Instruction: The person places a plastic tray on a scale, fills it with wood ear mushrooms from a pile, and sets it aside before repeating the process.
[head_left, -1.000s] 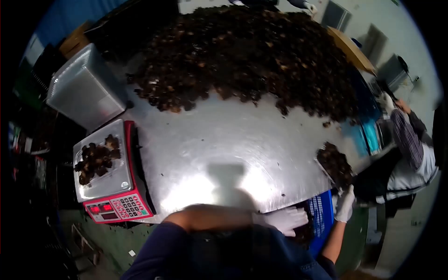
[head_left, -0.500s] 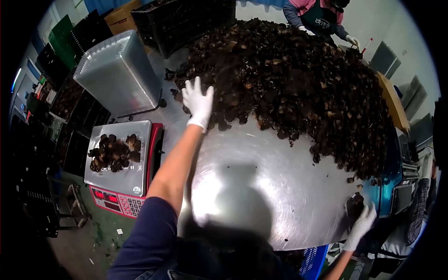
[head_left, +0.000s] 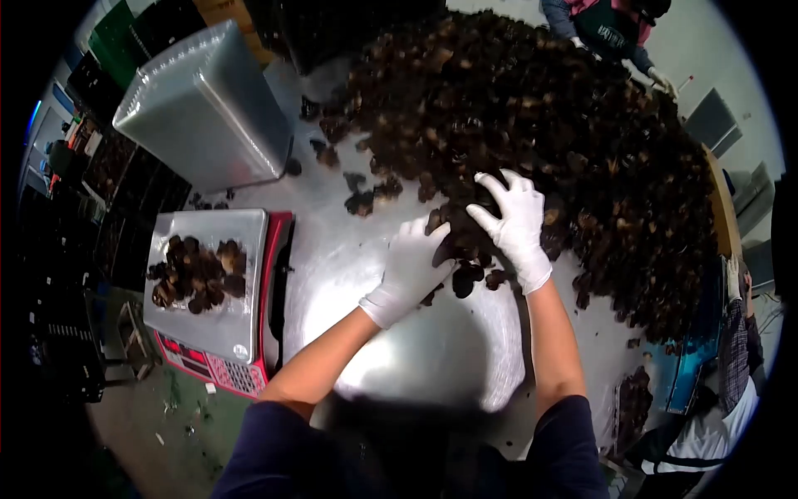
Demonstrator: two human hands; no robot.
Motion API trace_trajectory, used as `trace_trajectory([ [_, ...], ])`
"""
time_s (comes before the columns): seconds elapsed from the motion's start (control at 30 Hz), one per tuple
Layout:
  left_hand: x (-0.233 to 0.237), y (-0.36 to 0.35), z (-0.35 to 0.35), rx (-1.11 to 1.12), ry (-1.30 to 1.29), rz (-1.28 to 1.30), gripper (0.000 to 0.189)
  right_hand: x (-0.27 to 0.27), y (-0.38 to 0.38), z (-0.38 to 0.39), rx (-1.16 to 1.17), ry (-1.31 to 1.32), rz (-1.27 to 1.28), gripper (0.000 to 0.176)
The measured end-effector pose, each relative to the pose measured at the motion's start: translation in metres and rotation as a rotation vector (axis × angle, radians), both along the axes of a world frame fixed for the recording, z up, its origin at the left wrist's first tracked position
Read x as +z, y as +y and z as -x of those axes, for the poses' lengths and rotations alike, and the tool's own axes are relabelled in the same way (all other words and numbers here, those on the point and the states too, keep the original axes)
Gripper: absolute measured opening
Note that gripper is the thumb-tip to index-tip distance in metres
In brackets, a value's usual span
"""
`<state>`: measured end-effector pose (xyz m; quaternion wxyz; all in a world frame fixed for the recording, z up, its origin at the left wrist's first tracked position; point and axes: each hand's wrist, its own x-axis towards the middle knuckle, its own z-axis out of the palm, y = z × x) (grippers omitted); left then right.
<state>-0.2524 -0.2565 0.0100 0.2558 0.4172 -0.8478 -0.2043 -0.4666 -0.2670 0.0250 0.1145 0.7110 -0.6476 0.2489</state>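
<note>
A broad pile of dark brown mushroom pieces (head_left: pixel 499 108) lies on the metal table (head_left: pixel 324 266). At its front edge, my left hand (head_left: pixel 407 270), in a white glove, rests beside a small clump of pieces with thumb and fingers apart. My right hand (head_left: pixel 519 220), gloved too, is on the other side of that clump, fingers spread over the mushrooms. Between the hands lie several loose pieces (head_left: pixel 468 279), some partly hidden by the fingers. I see no piece clearly gripped in either hand.
On the left, a red scale (head_left: pixel 273 274) bears a clear tray with mushroom pieces (head_left: pixel 199 274). Behind it stands a stack of clear plastic trays (head_left: pixel 204 116). Another filled tray (head_left: pixel 633 403) sits at the right edge. A co-worker (head_left: pixel 603 33) stands across the table; another person's sleeve (head_left: pixel 736 349) shows right.
My left hand has moved right and nearer from the pile's left end. My right hand has left the tray at the lower right and come to the pile. Some pieces now lie apart at left.
</note>
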Motion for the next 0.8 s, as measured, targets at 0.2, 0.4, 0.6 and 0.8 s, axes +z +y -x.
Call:
trace_trajectory([
  [0.2, 0.029, 0.056, -0.052, -0.076, -0.041, -0.139, 0.064, 0.013, 0.083, -0.017, 0.215, -0.461, -0.149, 0.043],
  [0.4, 0.027, 0.102, -0.093, -0.073, 0.020, -0.173, 0.060, 0.008, 0.163, -0.017, 0.053, -0.363, -0.096, 0.037],
  [0.6, 0.017, 0.137, -0.113, -0.125, 0.036, -0.110, 0.064, 0.014, 0.167, -0.036, -0.189, -0.825, -0.084, 0.034],
  [0.8, 0.019, 0.136, -0.136, -0.051, -0.024, -0.183, 0.088, 0.008, 0.139, -0.092, -0.042, -0.270, -0.116, 0.047],
])
